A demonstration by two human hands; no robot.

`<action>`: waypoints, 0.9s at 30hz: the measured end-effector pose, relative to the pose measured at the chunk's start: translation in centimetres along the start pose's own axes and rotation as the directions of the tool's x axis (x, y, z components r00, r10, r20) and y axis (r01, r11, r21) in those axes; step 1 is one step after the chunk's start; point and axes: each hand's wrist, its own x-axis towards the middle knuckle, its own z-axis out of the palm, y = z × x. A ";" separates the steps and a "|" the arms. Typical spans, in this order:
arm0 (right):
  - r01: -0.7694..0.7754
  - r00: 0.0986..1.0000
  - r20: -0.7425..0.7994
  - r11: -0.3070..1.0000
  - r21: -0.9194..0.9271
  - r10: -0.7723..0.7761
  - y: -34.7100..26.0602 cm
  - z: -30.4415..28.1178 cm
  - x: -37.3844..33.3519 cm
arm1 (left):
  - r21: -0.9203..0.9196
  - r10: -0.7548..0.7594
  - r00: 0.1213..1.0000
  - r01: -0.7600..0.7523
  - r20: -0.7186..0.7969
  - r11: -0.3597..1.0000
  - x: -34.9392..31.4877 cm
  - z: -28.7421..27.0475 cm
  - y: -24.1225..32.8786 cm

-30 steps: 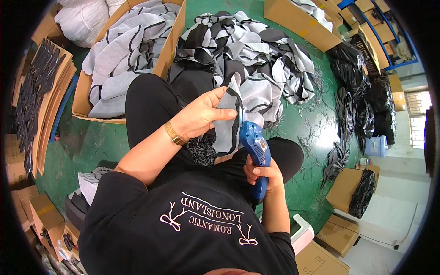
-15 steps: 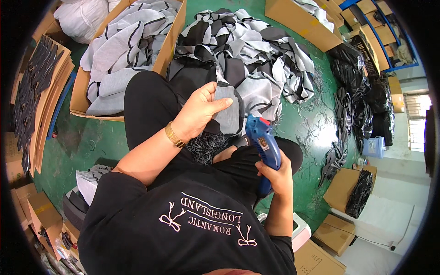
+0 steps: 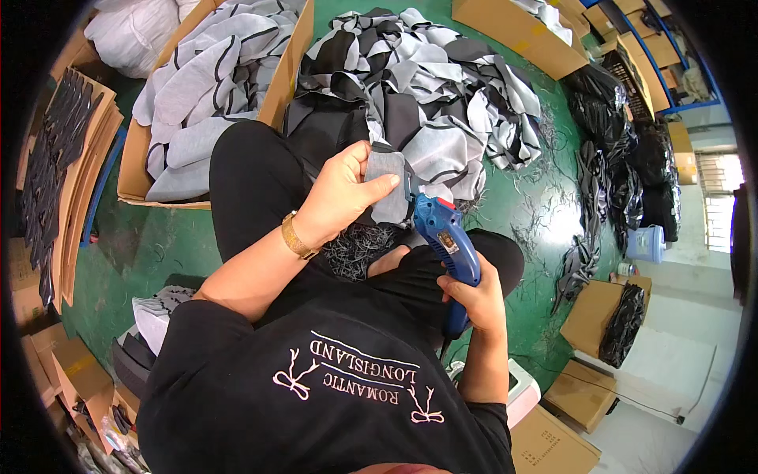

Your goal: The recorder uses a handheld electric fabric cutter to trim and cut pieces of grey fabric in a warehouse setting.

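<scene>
My left hand (image 3: 333, 193) is closed on a grey fabric piece (image 3: 385, 183) with dark edging, the thumb pressed along its top. The fabric hangs from a larger length that runs on to the pile ahead. My right hand (image 3: 477, 294) is wrapped round the handle of a blue electric fabric cutter (image 3: 448, 241) with a red part near its head. The cutter's head meets the right edge of the grey piece. Its blade is hidden, so I cannot tell how deep it sits in the cloth.
Ahead lies a heap of grey and black fabric (image 3: 442, 95) on the green floor (image 3: 545, 316). A carton (image 3: 296, 75) of similar fabric stands at the left. Thin offcuts (image 3: 359, 249) lie between my legs. Black plastic bags (image 3: 604, 118) and a blue bucket (image 3: 647, 243) line the right side.
The cutter has shifted slightly left, closer against the edge of the grey fabric piece. My left hand keeps its hold on the cloth, nearly in the same place.
</scene>
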 end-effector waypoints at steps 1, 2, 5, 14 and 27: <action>-0.008 1.000 0.008 1.000 0.003 0.008 -0.1 0.0 0.0 | 0.013 -0.001 1.000 0.001 0.008 1.000 0.0 0.0 0.0; -0.017 1.000 0.016 1.000 0.006 0.017 -0.2 0.0 0.1 | 0.026 -0.002 1.000 0.002 0.016 1.000 0.0 0.0 0.0; -0.025 0.999 0.047 0.999 0.044 0.023 -0.3 -0.1 0.1 | 0.053 0.002 1.000 -0.004 0.028 0.999 0.0 -0.1 0.2; -0.067 0.991 0.119 0.995 0.075 0.057 -1.0 -1.1 0.5 | 0.354 -0.175 0.969 0.105 0.172 0.929 -0.5 0.5 4.7; -0.071 0.974 0.210 0.994 -0.079 0.087 -2.3 -2.1 1.1 | 0.635 -0.316 0.853 -0.023 0.415 0.773 0.6 -1.2 6.3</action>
